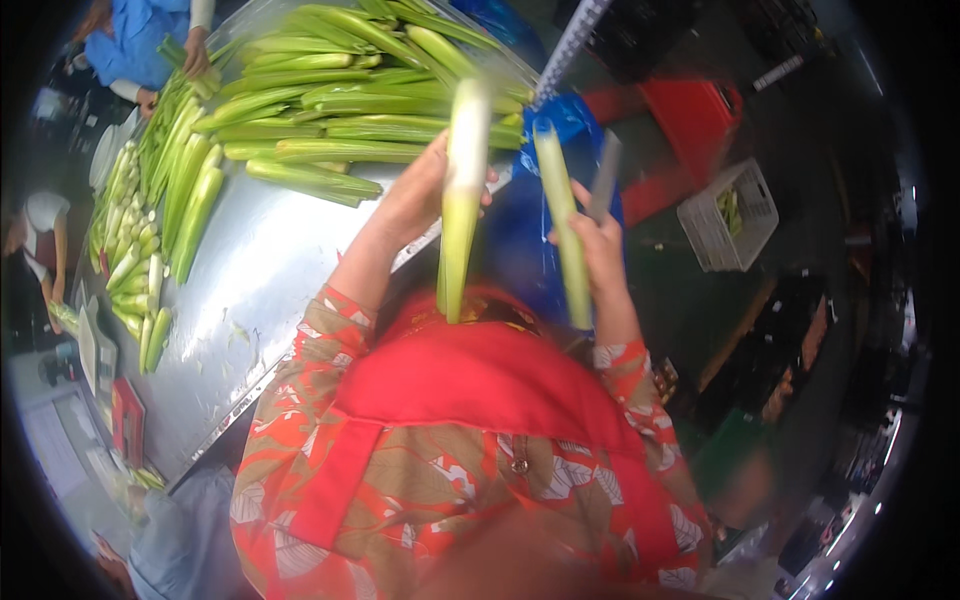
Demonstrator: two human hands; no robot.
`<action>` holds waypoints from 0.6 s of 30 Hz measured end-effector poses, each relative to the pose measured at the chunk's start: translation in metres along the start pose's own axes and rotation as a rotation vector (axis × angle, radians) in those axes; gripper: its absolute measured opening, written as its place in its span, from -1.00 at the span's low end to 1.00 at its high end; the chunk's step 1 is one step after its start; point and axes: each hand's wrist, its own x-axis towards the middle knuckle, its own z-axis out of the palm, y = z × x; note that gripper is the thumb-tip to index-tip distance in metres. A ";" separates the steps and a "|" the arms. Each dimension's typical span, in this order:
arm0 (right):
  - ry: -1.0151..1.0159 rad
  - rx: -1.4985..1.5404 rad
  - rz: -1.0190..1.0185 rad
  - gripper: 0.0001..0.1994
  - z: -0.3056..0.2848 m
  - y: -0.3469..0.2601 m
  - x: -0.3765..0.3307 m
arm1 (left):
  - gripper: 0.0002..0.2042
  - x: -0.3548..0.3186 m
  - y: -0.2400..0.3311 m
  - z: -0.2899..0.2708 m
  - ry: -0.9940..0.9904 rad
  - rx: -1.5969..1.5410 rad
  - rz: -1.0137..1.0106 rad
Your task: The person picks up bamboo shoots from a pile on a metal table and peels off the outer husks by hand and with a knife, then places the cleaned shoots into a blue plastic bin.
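Shiny metal sheeting tops a large table (250,265) on the left side, bearing a broad heap of green stalks (370,105). Past its right edge shows a blue plastic bag (525,250); farther right is a pale crate (714,244). Apart from the heap, the left hand (413,195) is wrapped around a thick stalk (461,215). The right hand (603,245) grips a slimmer pale stalk (568,245) along with a knife (605,180). Knife work on single stalks seems under way; the next move calls for keeping the blade clear of the left hand.
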 end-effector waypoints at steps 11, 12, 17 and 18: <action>0.080 0.292 0.581 -0.57 -0.105 0.024 -0.045 | -0.40 -0.123 0.040 -0.108 0.665 0.843 0.180; 0.063 0.282 0.628 -0.61 -0.110 0.037 -0.036 | -0.41 -0.143 0.039 -0.126 0.750 1.022 0.211; 0.130 0.056 0.626 -0.47 -0.105 0.108 0.044 | -0.41 -0.220 0.055 -0.167 1.035 1.441 -0.166; 0.218 0.006 0.574 -0.39 -0.100 0.115 0.055 | -0.41 -0.229 0.054 -0.186 1.065 1.480 -0.180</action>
